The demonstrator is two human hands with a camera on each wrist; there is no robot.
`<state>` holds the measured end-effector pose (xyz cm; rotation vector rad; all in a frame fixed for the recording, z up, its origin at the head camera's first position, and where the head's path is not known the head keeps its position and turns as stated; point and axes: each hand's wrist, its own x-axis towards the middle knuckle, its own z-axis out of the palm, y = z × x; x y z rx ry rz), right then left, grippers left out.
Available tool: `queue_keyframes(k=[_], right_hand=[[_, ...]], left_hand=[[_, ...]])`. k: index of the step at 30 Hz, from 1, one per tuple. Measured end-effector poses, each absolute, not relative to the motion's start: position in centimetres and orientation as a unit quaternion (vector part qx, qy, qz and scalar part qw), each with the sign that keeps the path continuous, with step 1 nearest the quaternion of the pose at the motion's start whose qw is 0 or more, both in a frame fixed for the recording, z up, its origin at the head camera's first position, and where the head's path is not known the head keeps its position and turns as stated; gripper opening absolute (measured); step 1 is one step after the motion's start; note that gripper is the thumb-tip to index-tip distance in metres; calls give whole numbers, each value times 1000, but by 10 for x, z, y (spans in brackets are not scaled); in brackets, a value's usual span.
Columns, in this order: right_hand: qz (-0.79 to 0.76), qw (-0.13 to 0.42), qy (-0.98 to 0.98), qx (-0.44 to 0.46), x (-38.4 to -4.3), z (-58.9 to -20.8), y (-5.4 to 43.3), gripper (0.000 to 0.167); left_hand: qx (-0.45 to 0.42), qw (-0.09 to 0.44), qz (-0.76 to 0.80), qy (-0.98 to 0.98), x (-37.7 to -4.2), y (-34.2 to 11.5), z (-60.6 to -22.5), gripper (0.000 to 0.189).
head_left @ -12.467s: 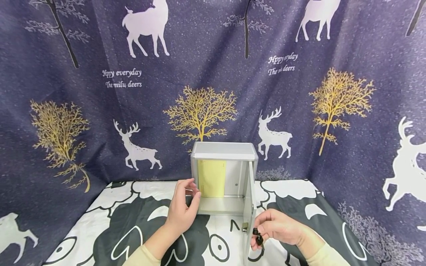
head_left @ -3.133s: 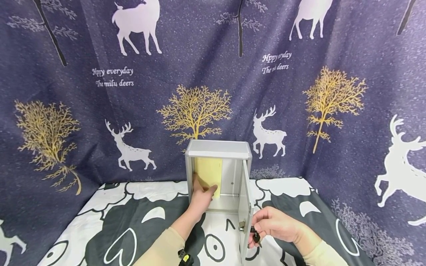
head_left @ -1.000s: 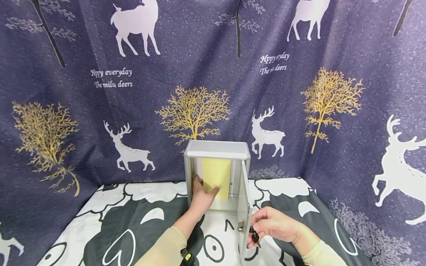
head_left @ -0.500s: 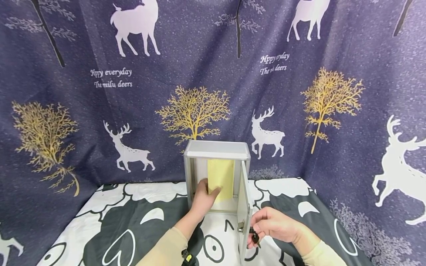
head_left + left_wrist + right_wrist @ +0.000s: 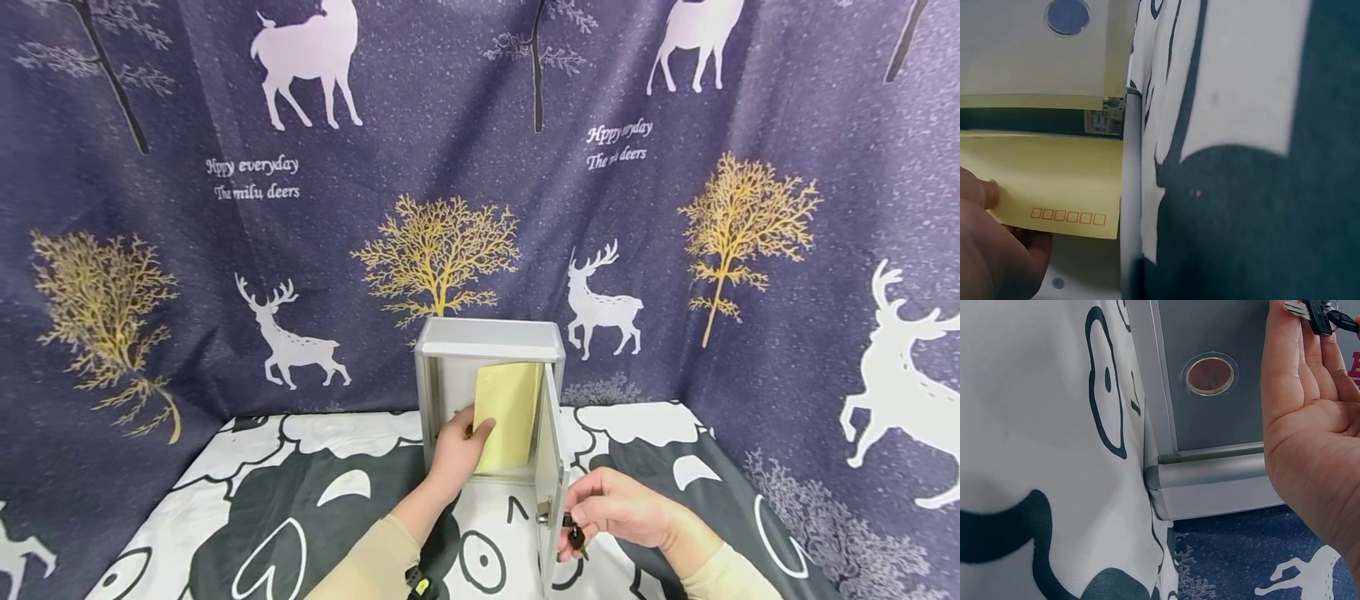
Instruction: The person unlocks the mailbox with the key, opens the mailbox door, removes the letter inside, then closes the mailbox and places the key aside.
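Observation:
A yellow envelope (image 5: 513,408) stands upright, slightly tilted, inside an open silver letter box (image 5: 491,333). My left hand (image 5: 457,450) reaches in and grips its left edge, thumb in front and the other fingers behind. Red postcode squares show on the envelope (image 5: 1079,203) in the left wrist view. At the box's right, the door (image 5: 553,458) stands swung out towards me, with a lock (image 5: 543,512) near its free edge. My right hand (image 5: 622,510) pinches a black-headed key at that lock; another key (image 5: 577,537) hangs below. Its thumb is out of the right wrist view.
The box stands on a black-and-white patterned cloth (image 5: 345,517). Close behind it hangs a dark blue curtain (image 5: 390,125) with deer and trees. In the right wrist view, a round window (image 5: 1210,376) shows in the door's outer face.
My left hand was outside the box at first, then took hold of the envelope at the left. The envelope has since slid right and tilted forward. The right hand stays at the lock.

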<state>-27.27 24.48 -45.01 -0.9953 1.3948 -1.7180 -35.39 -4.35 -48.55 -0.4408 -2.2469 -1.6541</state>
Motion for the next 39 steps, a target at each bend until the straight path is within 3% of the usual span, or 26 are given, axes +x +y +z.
queue_keyframes(k=[17, 23, 32, 39], right_hand=[[-664, 353, 536, -384, -273, -449, 246, 39], [-664, 355, 536, -382, -273, -450, 247, 39], [-666, 355, 533, -383, -274, -452, 246, 40], [-663, 356, 536, -382, -274, -452, 247, 40]], left_hand=[[-182, 102, -604, -769, -314, -86, -471, 24], [-188, 105, -595, -774, -300, -104, -472, 20], [-163, 64, -635, -753, -283, -131, -474, 30], [-144, 72, -633, -757, -275, -150, -476, 30]])
